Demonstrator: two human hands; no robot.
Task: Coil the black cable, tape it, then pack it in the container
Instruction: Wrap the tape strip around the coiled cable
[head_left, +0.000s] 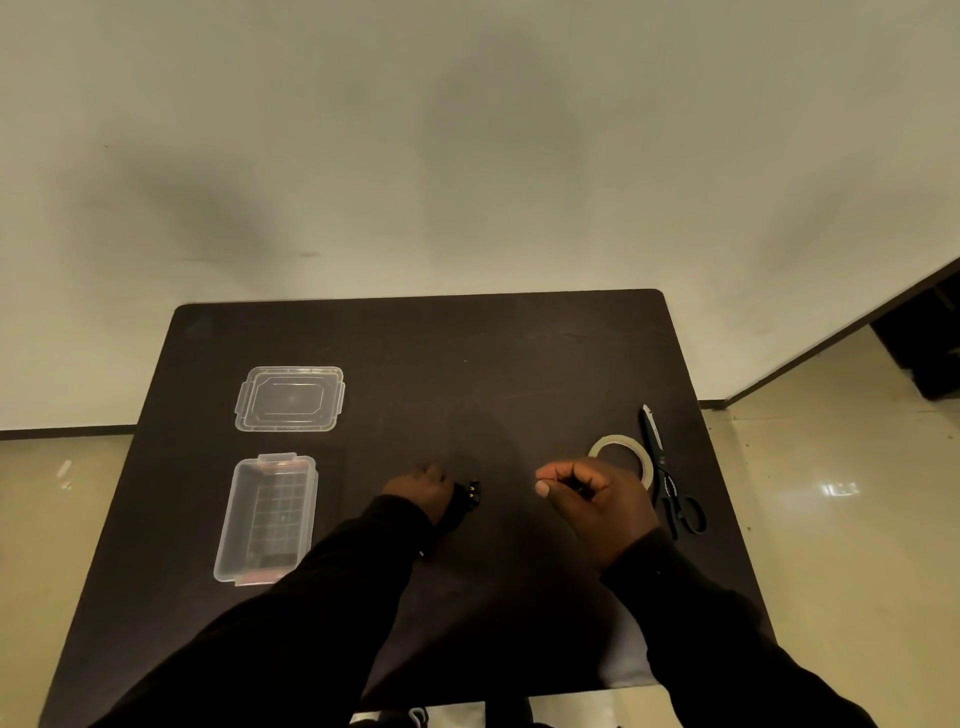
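Clear plastic container (266, 518), far left of the dark table (519, 353): open, lying near the front edge, nothing packed in it as far as its see-through walls show. Its lid (290, 399), also clear plastic, lies flat just behind it, apart from it; packing is judged not yet begun. Left hand (422, 488), near the table's middle: fingers curled down and closed over one end of the black cable (470, 493), whose plug end with small pale contacts pokes out to the right of the knuckles; a short dark length runs back under the wrist. Rest of the cable: hard to tell against the dark tabletop and dark sleeves, so how many turns are wound cannot be told. Right hand (587, 493), raised a little right of centre: fingers bunched into a loose fist with thumb against forefinger, apparently pinching a dark strand, probably the cable's other part; this is not certain. Roll of pale tape (621, 453), just behind the right hand: lying flat, untouched, no strip pulled. Black-handled scissors (667, 478), beside the tape on its right, just touching or nearly so: closed, lying flat, unused. Progress, as judged: coiling under way or just starting; taping, cutting, packing and closing the lid all remain.
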